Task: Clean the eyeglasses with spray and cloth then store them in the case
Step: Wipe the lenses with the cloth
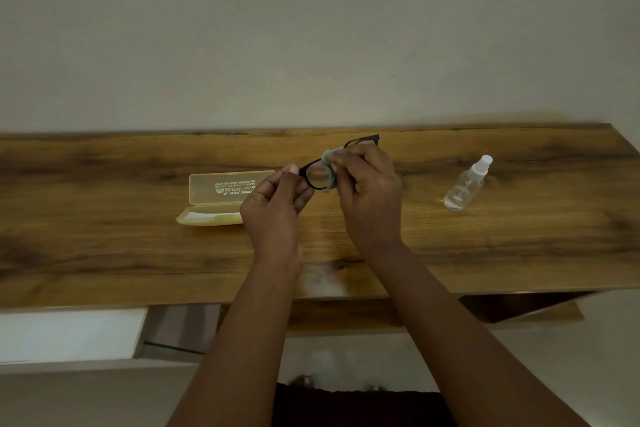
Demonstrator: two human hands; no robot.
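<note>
The left hand (277, 199) pinches the outer rim of the eyeglasses (318, 172) between thumb and fingers, closed on the black frame at its 9 o'clock end. The right hand (367, 184) is closed on a pale blue-green cloth (329, 166), folded over the lens at the frame's 3 o'clock side so that fabric appears to lie on both faces; that lens is mostly hidden under cloth and fingers. The glasses are held in the air above the wooden table (138, 253), tilted, with the far temple rising toward 1 o'clock. Judged step: wiping the second lens with the cloth, spray apparently already applied, though no wetness can be confirmed. To do it well: keep the left pinch on the rim only, never on glass; support near the bridge so the frame does not twist; rub in small circles from centre to edge with light, even pressure; turn to a dry patch of cloth to finish. The open case (221, 199), yellowish and translucent, lies on the table at 9 o'clock of the hands, partly behind the left hand. The spray bottle (465, 185) stands well apart at 3 o'clock, capped.
</note>
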